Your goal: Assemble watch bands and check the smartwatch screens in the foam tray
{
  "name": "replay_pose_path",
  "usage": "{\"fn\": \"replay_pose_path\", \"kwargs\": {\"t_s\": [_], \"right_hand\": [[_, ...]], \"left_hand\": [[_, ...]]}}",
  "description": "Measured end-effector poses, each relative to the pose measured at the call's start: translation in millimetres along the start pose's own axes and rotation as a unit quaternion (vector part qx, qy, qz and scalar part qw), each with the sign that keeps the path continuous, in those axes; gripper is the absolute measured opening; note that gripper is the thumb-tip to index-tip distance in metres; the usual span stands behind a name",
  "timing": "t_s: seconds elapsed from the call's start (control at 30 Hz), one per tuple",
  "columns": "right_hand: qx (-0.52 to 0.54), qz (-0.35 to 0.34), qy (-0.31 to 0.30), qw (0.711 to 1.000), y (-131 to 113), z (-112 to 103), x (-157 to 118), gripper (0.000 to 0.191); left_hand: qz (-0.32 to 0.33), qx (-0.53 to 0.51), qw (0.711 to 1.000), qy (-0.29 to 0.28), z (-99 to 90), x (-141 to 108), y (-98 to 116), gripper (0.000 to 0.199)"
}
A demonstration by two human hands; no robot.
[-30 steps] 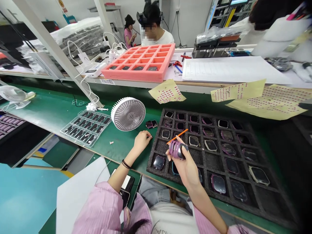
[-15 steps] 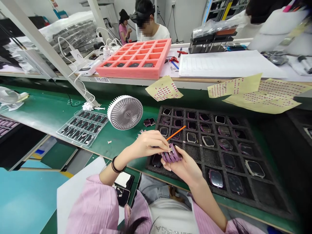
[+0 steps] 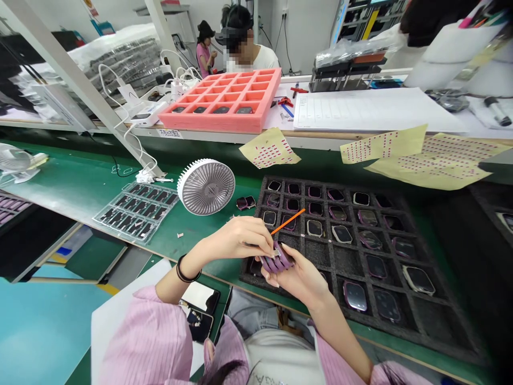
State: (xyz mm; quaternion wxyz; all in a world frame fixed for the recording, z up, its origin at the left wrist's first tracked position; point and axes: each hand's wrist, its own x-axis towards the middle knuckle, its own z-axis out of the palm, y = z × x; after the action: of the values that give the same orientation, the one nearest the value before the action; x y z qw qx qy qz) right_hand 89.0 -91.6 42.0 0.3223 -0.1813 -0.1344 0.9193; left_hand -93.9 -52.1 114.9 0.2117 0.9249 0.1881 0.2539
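A stack of purple watch frames (image 3: pixel 280 262) rests in my right hand (image 3: pixel 302 275), whose fingers curl round it above the near edge of the black foam tray (image 3: pixel 348 260). Over the stack, my left hand (image 3: pixel 248 238), with a black band on its wrist, is closed on a thin orange stick (image 3: pixel 289 221) that slants up to the right. Its fingertips touch the top of the stack near a small pale piece, too small to make out. Many watches with purple or silver frames sit in the tray's compartments.
A white fan (image 3: pixel 206 187) stands left of the tray, near two loose watches (image 3: pixel 246 202). Farther left lies a clear plastic tray of black parts (image 3: pixel 138 211). A pink foam tray (image 3: pixel 224 101) and papers (image 3: pixel 372 109) are on the shelf. Two people are beyond it.
Both hands and the purple stack have shifted slightly left and down. The orange stick is still in my left hand.
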Motion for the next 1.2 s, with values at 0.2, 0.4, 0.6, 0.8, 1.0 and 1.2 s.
{"fn": "replay_pose_path", "kwargs": {"t_s": [0.2, 0.4, 0.6, 0.8, 1.0, 1.2], "right_hand": [[-0.033, -0.026, 0.008, 0.999, 1, -1, 0, 0.023], [-0.071, -0.032, 0.017, 0.997, 3, -8, 1, 0.023], [-0.096, -0.023, 0.009, 0.995, 1, -7, -3, 0.025], [-0.137, -0.037, 0.013, 0.99, 1, -10, -9, 0.027], [-0.189, -0.069, 0.063, 0.978, -1, -13, -16, 0.034], [-0.398, -0.251, 0.222, 0.854, -9, -24, -23, 0.062]], "left_hand": [[0.007, 0.026, 0.999, -0.023, -0.7, 4, 4, 0.016], [-0.025, -0.023, 0.995, -0.095, -2.0, 9, 1, 0.015], [-0.109, -0.164, 0.979, -0.059, 5.3, 9, -11, 0.018], [-0.148, -0.186, 0.966, -0.102, 13.0, 12, -16, 0.028], [-0.16, -0.205, 0.958, -0.12, 18.0, 18, -25, 0.027], [-0.17, -0.13, 0.973, -0.08, 37.2, 32, -6, 0.064]]}}
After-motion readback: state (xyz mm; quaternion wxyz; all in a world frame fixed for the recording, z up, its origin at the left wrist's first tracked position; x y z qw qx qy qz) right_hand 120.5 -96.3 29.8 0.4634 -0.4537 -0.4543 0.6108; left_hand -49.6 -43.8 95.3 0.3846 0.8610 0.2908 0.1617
